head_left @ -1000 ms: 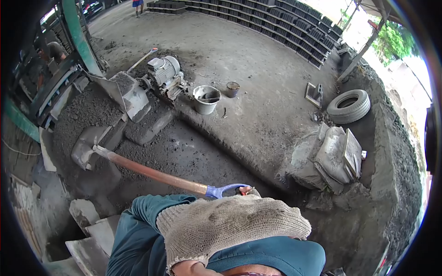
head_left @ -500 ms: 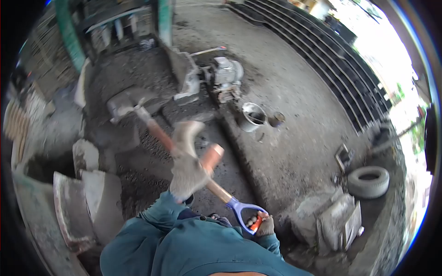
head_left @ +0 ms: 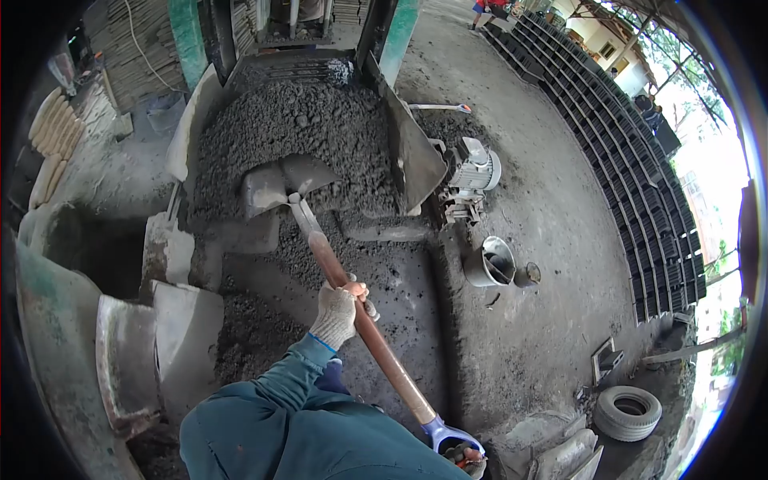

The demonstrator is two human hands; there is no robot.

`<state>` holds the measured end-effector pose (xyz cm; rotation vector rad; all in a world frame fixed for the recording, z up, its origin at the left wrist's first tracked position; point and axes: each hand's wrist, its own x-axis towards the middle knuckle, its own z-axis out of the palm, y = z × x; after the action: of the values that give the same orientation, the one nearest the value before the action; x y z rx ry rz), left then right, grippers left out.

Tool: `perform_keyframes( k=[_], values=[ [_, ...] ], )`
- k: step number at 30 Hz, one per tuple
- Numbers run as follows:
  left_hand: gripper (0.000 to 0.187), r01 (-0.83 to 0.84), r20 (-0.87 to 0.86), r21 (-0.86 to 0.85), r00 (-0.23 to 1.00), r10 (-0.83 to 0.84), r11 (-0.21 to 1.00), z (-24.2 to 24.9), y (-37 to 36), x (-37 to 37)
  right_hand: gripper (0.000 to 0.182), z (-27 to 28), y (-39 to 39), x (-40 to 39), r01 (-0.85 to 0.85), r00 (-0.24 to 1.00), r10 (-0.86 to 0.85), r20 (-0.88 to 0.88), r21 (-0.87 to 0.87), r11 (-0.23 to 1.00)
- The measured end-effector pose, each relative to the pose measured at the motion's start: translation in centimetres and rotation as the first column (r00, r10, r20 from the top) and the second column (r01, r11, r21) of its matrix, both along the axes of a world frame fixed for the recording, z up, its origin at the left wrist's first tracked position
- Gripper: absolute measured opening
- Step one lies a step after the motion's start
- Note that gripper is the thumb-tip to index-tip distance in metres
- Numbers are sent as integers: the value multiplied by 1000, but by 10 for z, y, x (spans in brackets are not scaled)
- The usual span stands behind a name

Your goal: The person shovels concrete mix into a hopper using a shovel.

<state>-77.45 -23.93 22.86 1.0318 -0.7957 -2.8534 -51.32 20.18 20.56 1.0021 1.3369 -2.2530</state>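
Note:
A long shovel [head_left: 390, 362] slants across the middle of the view, with a brown shaft and a blue D-shaped grip. Its metal blade [head_left: 266, 190] rests at the near edge of a heap of dark, damp, crumbly mix [head_left: 296, 120]. My left hand [head_left: 340, 310], in a pale knit glove with bare fingertips showing, is wrapped around the middle of the shaft. At the lower right, my right hand [head_left: 472, 462] is closed on the D-grip, partly hidden by the grip and my sleeve.
Metal side plates [head_left: 412, 156] flank the heap. A grey motor [head_left: 474, 166], a bucket [head_left: 490, 262] and a small can [head_left: 528, 275] stand to the right. Dark tiles fill a long rack [head_left: 608, 152]. A tyre [head_left: 628, 413] lies lower right; an open pit [head_left: 108, 248] is at left.
My view has tilted up toward the heap. My left hand, blurred and with fingers spread at the shaft before, is now closed around it. My right hand has stayed on the D-grip.

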Motion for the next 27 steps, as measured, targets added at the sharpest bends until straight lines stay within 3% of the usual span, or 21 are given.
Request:
perform_keyframes(
  k=[3,4,5,7,8,9,11,12,13,14,15,16,18,20,24,25,26,27],
  values=[
    [13,9,-4,-18,1000,-9,1000,5,-37,-34,35,0,-56,-34,-4,1000,4,-12,39,999],
    [11,44,-44,-98,998,-48,994,1,-51,-47,38,-7,-62,-45,-134,978,86,-192,-254,958],
    [10,28,-58,-86,998,-33,996,-1,-66,-62,20,9,-97,-68,-21,991,-18,-133,-291,957],
    [8,24,-100,-92,994,-34,995,-4,-97,-93,23,32,-148,-102,-47,989,1,-149,-306,951],
    [8,37,-125,-111,991,-50,993,-7,-115,-109,22,41,-178,-114,-30,971,-73,-228,-419,908],
    [9,29,-191,-141,980,-56,990,-19,-136,-130,23,42,-194,-132,-85,981,15,-195,-354,931],
    [12,-8,-280,-206,959,-51,979,-15,-173,-158,21,73,-251,-156,28,970,-111,-215,-356,934],
    [13,-37,-302,-238,953,-38,970,-8,-183,-168,21,83,-268,-170,44,984,-97,-151,-321,946],
    [15,-50,-207,-326,978,-20,944,1,-191,-181,24,98,-267,-168,-205,915,160,-371,-84,975],
    [17,-65,-123,-420,992,15,905,14,-197,-187,30,108,-258,-170,-323,805,369,-464,177,930],
    [16,-85,-271,-395,962,-28,915,32,-178,-159,30,107,-238,-165,-309,841,271,-468,-5,951],
    [15,-98,-295,-299,955,6,949,43,-155,-146,30,104,-212,-162,-289,869,176,-462,-186,939],
    [14,-67,-195,-126,980,41,990,61,-101,-118,26,106,-148,-151,-195,826,143,-545,-38,980],
    [14,-46,-291,-24,956,37,999,58,-43,-85,21,86,-70,-132,-51,878,102,-468,120,991],
    [18,-16,-393,-87,919,-20,996,79,64,-41,14,46,29,-86,156,966,-123,-226,133,979],
    [19,3,-402,-88,915,-38,996,90,86,-30,14,39,52,-74,110,961,-101,-258,19,994],
    [20,21,-414,-90,909,-57,996,100,106,-20,17,46,61,-60,172,959,-150,-243,71,983],
    [21,42,-408,-112,909,-85,993,110,123,-10,18,41,81,-48,142,955,-137,-263,1,990]
  ],
)
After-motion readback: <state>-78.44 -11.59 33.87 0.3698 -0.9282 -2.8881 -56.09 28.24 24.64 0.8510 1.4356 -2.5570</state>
